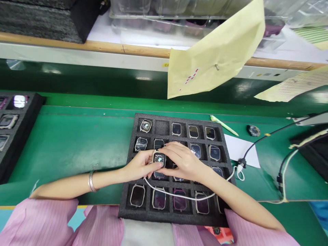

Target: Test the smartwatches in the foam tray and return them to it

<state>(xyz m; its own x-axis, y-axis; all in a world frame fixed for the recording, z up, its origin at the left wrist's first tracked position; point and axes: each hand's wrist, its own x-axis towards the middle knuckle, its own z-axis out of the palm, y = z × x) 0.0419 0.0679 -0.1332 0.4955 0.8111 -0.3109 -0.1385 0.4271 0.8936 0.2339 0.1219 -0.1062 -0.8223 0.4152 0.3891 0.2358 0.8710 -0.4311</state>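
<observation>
So the lit-up watch (pixel 159 159) is right around the middle of the frame, held above a black foam tray (pixel 143 216), screen facing up at the camera. The left hand (pixel 137 166) is pinching it from the left side, thumb over the lower part of the front and the other fingers mostly tucked behind. The right hand (pixel 186 160) is pinching in from the right, fingers bent at the top edge, thumb down by the bottom edge.

A white cord (pixel 189 198) starts by the left hand (its tip is hidden, can't tell what it's on), swings across the tray and goes off right to a plug (pixel 240 168). The tray has rows of other watches sitting in square slots, and the one at its top left corner (pixel 146 125) is lit too.

Silver bracelet (pixel 91 181) on the left wrist, btw. Right of the tray there's a pale green pen (pixel 225 125) and white paper (pixel 239 147) on the green table (pixel 84 136). Another dark tray (pixel 28 131) sits at the left edge, and a yellow sheet (pixel 217 51) hangs upper right.
</observation>
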